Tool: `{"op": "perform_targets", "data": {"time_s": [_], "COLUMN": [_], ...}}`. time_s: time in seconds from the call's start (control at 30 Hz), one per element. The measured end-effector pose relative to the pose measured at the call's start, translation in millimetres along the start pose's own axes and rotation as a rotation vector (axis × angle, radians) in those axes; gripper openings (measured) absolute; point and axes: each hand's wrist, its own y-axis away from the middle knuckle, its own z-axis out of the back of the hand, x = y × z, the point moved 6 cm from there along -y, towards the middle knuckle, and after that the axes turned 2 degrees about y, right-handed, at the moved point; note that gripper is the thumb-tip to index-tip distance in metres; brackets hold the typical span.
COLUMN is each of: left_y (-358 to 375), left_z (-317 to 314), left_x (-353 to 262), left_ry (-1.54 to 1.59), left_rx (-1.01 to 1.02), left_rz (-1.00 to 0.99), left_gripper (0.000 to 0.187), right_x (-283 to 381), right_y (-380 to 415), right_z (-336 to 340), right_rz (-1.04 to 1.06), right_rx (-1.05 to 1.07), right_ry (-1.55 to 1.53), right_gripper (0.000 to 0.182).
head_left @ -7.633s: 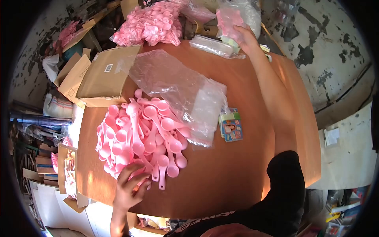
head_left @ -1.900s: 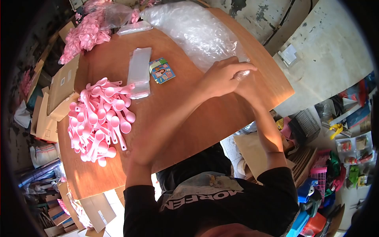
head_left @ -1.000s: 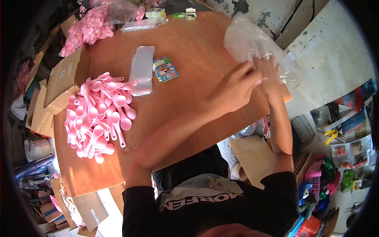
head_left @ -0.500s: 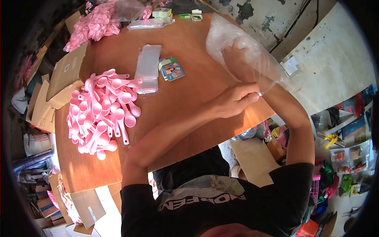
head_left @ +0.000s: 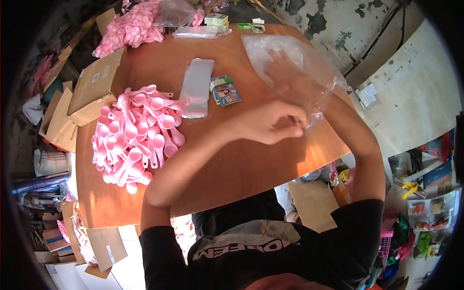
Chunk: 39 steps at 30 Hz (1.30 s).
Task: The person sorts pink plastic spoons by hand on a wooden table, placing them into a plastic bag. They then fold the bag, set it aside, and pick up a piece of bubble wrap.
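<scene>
My right hand (head_left: 285, 72) is inside a large clear plastic bag (head_left: 319, 63), its fingers spread beneath the film. Near the bag's mouth, my left hand (head_left: 278, 123) is curled with thumb and fingers close together; whether it still pinches the film is hard to make out. Left of my hands lies a heap of pink plastic spoons (head_left: 135, 135) on the brown table (head_left: 227, 164). Flat clear sleeves (head_left: 197, 87) lie beside the heap, and a small stack of blue printed cards (head_left: 225, 91) is just right of them.
A cardboard box (head_left: 96, 87) stands at the table's left edge. More pink items (head_left: 133, 29) are piled at the back left. Packed sleeves (head_left: 195, 32), card stacks (head_left: 216, 20) and a green tape roll (head_left: 257, 28) lie along the back edge.
My right hand has opened wide inside the bag, which is now more spread out toward the left. My left hand has shifted slightly left and its fingers have loosened. The view has shifted somewhat.
</scene>
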Motion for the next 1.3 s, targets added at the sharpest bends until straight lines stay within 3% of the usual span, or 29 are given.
{"op": "perform_targets", "data": {"time_s": [0.07, 0.1, 0.13, 0.2, 0.23, 0.3, 0.43, 0.57, 0.67, 0.7, 0.73, 0.87, 0.93, 1.07, 1.23, 1.3], "left_y": [4.1, 1.5, -4.4, -15.9, -23.0, -39.9, -60.1, -60.9, -58.7, -58.9, -60.5, -64.0, -64.5, -64.8, -63.3, -60.9], "left_z": [43.6, 70.8, 86.3, 112.2, 119.0, 110.1, 103.5, 106.7, 106.5, 105.2, 104.3, 104.5, 103.6, 99.1, 106.2, 114.7], "left_x": [19.0, 39.3, 53.5, 70.4, 81.2, 112.0, 135.8, 139.6, 132.0, 131.4, 130.7, 129.8, 128.3, 130.1, 119.7, 112.4], "left_ry": [-0.014, -0.235, -0.237, -0.878, -0.883, -1.128, -1.070, -1.094, -1.137, -1.172, -1.175, -1.077, -1.014, -1.073, -1.075, -0.949], "left_rx": [-0.112, -0.218, -0.224, -0.232, -0.237, 0.092, 0.128, 0.020, -0.011, -0.015, -0.013, -0.081, -0.112, -0.022, -0.111, -0.184], "left_rz": [0.167, 0.176, 0.175, 0.178, 0.178, 0.250, 0.061, -0.083, -0.118, -0.111, -0.108, -0.039, -0.023, 0.011, -0.058, 0.039], "left_gripper": [0.016, 0.052, 0.052, 0.092, 0.092, 0.113, 0.099, 0.067, 0.047, 0.040, 0.040, 0.036, 0.038, 0.041, 0.042, 0.036], "right_x": [-4.1, -2.1, 0.5, 5.5, 6.7, 6.2, -10.2, -46.6, -57.5, -63.3, -68.0, -75.3, -69.7, -64.1, -76.5, -92.7], "right_y": [1.3, 7.0, 12.2, 18.0, 20.0, 22.6, 32.9, 39.6, 50.5, 53.2, 55.8, 63.1, 63.8, 68.4, 82.7, 112.8], "right_z": [-2.5, 2.4, 6.9, 19.6, 22.7, 15.6, 1.3, -16.7, 0.2, 10.3, 17.5, 28.9, 24.4, 25.6, 58.9, 90.6], "right_rz": [0.007, 0.048, 0.092, 0.104, 0.112, 0.115, 0.122, 0.062, 0.225, 0.195, 0.164, 0.035, 0.131, 0.247, -0.009, 0.239], "right_rx": [-0.062, 0.009, 0.079, 0.067, 0.057, -0.040, -0.221, -0.072, -0.185, -0.072, 0.042, 0.120, 0.059, 0.066, 0.088, -0.417], "right_ry": [-0.060, -0.074, -0.085, -0.079, -0.077, -0.206, -0.417, -0.543, -0.687, -0.749, -0.807, -0.797, -0.619, -0.792, -0.709, -0.597], "right_gripper": [0.048, 0.049, 0.051, 0.047, 0.044, 0.039, 0.036, 0.039, 0.037, 0.037, 0.037, 0.036, 0.036, 0.037, 0.043, 0.034]}}
